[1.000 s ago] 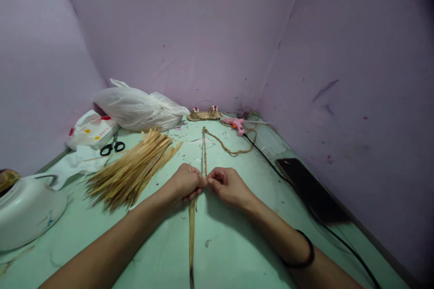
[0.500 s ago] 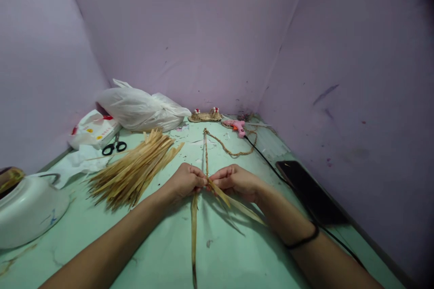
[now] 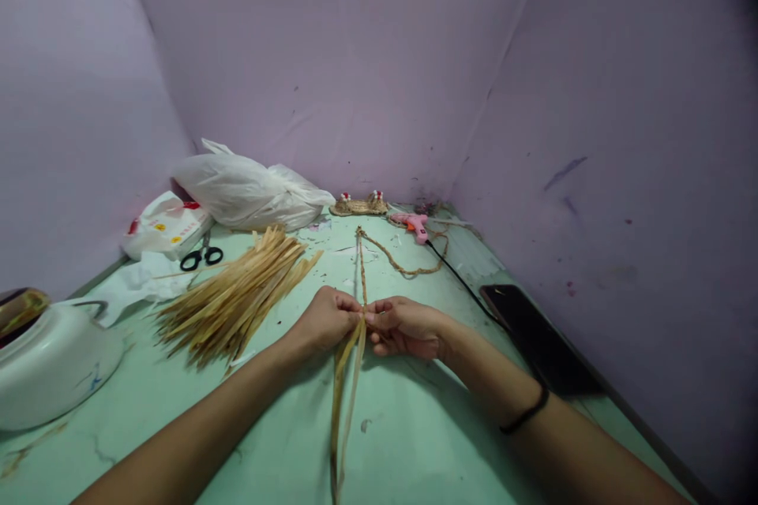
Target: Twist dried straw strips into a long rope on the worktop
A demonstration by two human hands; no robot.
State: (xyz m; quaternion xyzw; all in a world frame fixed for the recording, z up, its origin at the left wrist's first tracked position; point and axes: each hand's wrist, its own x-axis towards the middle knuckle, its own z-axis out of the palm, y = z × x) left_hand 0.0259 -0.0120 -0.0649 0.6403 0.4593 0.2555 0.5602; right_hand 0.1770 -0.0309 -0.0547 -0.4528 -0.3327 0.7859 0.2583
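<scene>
My left hand (image 3: 328,319) and my right hand (image 3: 408,325) meet at the middle of the table, fingertips pinched together on the lower end of a thin braid (image 3: 363,268) of dried plant fibre. From the pinch the braid runs straight back to a knot, and a further braided length (image 3: 403,264) curves away to the right. Loose flat strips (image 3: 339,387) hang from the fingers toward me. Left of my left hand lies a fanned bundle of dried straw-coloured strips (image 3: 237,292).
Black-handled scissors (image 3: 202,256), a white plastic bag (image 3: 249,189) and a tissue pack (image 3: 169,229) sit at the back left. A white pot (image 3: 53,371) stands at the left edge. A pink glue gun (image 3: 413,225), its black cord (image 3: 467,284) and a phone (image 3: 538,339) are on the right.
The strips that fanned out to the right under my right hand now hang down beside the left one. My right hand has turned slightly, its lower fingers more spread.
</scene>
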